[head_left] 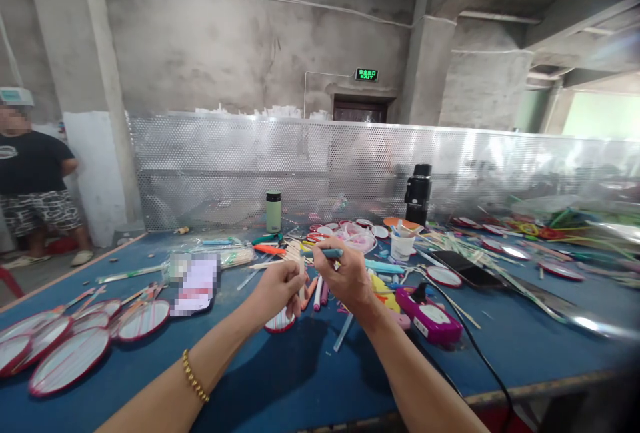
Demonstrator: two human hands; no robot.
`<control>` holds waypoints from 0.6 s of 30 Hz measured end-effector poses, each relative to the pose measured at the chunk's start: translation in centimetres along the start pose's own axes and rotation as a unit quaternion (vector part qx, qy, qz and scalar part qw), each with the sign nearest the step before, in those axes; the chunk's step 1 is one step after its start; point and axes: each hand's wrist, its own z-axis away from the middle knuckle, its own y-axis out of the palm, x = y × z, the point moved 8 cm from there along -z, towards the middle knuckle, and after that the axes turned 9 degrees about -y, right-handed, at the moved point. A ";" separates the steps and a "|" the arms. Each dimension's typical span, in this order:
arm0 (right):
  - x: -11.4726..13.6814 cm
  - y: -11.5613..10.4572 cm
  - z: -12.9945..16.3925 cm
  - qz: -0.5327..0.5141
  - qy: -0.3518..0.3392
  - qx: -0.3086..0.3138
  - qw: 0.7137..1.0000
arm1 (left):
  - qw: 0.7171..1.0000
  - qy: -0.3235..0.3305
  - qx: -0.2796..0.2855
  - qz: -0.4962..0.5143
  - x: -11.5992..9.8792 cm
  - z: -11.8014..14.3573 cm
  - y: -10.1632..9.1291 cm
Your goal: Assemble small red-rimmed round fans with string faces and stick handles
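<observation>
My left hand pinches a thin pale flat stick and holds it upright above the blue table. My right hand is closed around a blue-grey pen, its tip close to the top of the stick. Just below my left fingers is a round white panel with a red rim; whether it joins the stick I cannot tell. Behind and between my hands lie several markers in pink, purple and orange.
Red-rimmed round fans overlap at left, near a phone. To the right are a purple device with a black cable, a white cup and a dark tablet. Bottles stand behind. A person stands far left.
</observation>
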 end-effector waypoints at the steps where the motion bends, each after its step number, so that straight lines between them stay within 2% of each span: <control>1: 0.0 0.1 0.0 -0.001 -0.001 0.005 1.000 | 1.000 0.002 0.000 0.000 0.0 0.0 0.0; 12: 0.0 -0.1 0.0 0.019 -0.006 0.005 1.000 | 1.000 0.001 -0.002 -0.009 0.3 -0.1 -0.2; 18: 0.0 -0.4 0.0 0.023 -0.005 -0.019 1.000 | 1.000 0.003 -0.001 -0.011 0.2 -0.1 -0.2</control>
